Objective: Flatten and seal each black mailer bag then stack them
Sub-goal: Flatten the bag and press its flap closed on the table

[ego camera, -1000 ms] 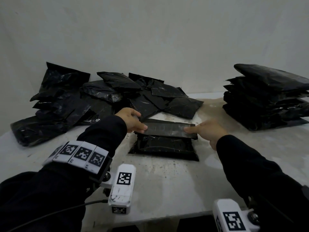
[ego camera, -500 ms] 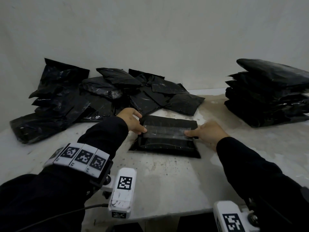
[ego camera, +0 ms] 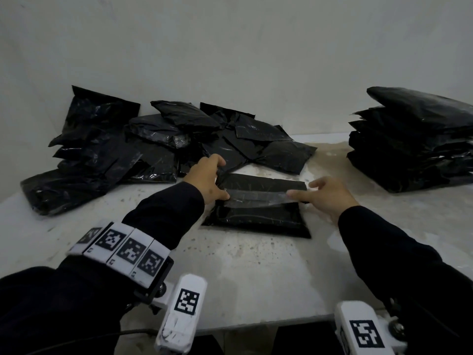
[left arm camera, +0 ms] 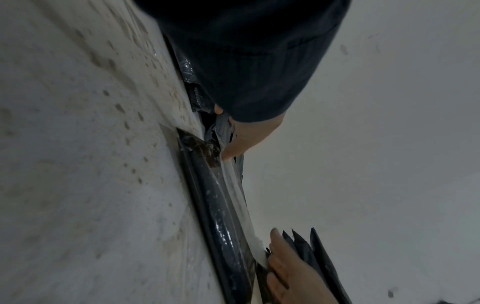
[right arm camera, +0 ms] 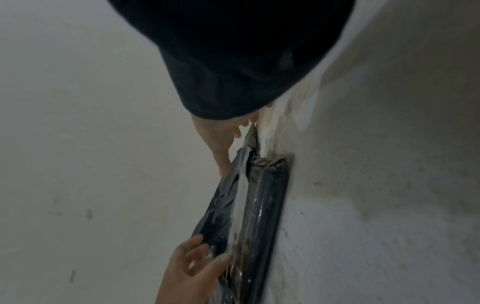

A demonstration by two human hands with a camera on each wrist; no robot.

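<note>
A black mailer bag (ego camera: 258, 221) lies flat on the table's middle. Its flap, with a shiny adhesive strip (ego camera: 258, 197), is folded toward me over the bag's body. My left hand (ego camera: 222, 179) pinches the flap's left end, thumb on top. At the flap's right end my right hand (ego camera: 300, 188) pinches it between thumb and forefinger. In the left wrist view the left hand (left arm camera: 233, 142) holds the strip slightly above the bag (left arm camera: 221, 222), and the right hand (left arm camera: 283, 267) is at the far end. The right wrist view shows the right hand (right arm camera: 223, 144) over the bag (right arm camera: 267, 205).
A loose pile of black mailer bags (ego camera: 153, 149) lies at the back left against the wall. A neat stack of black bags (ego camera: 414, 142) stands at the right. The stained white table (ego camera: 256, 278) runs to its near edge just before me.
Both hands have brought the raised flap down and toward me over the bag's body. The strip now lies close to the bag's top face.
</note>
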